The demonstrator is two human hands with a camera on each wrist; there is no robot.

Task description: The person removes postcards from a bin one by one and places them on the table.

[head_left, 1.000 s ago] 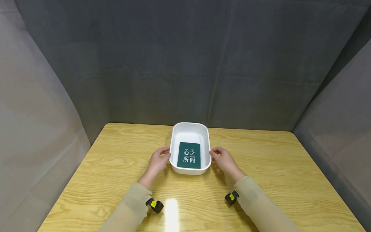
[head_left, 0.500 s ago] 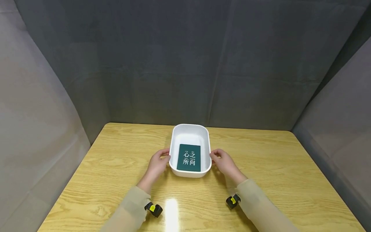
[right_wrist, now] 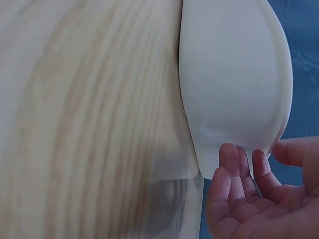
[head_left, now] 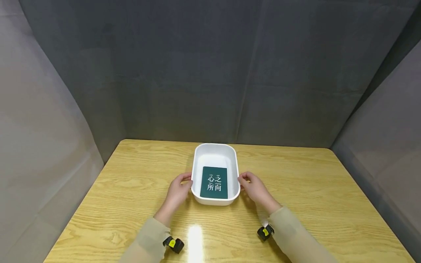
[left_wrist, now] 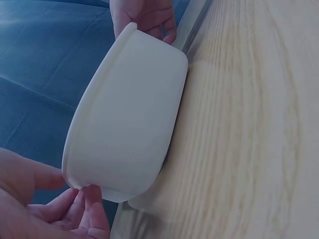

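Observation:
A white plastic tub (head_left: 215, 145) stands on the wooden table (head_left: 312, 190), near the middle. Flat on its bottom lies a dark green book (head_left: 214, 187) with white characters on the cover. My left hand (head_left: 187, 181) grips the tub's left rim, thumb over the edge and fingers against the wall. My right hand (head_left: 244, 181) grips the right rim the same way. In the left wrist view the tub (left_wrist: 129, 114) fills the middle, my left hand (left_wrist: 50, 204) at its near end. In the right wrist view my right hand (right_wrist: 254, 199) curls under the tub's (right_wrist: 234, 74) rim.
Grey fabric walls (head_left: 210, 73) close in the table at the back and on both sides. Small black and yellow cameras sit on my left wrist (head_left: 174, 244) and right wrist (head_left: 265, 232). Bare wood lies to the left and right of the tub.
Both hands have drawn the tub, with the book in it, a little toward me along the table. Their grip on the rims is the same.

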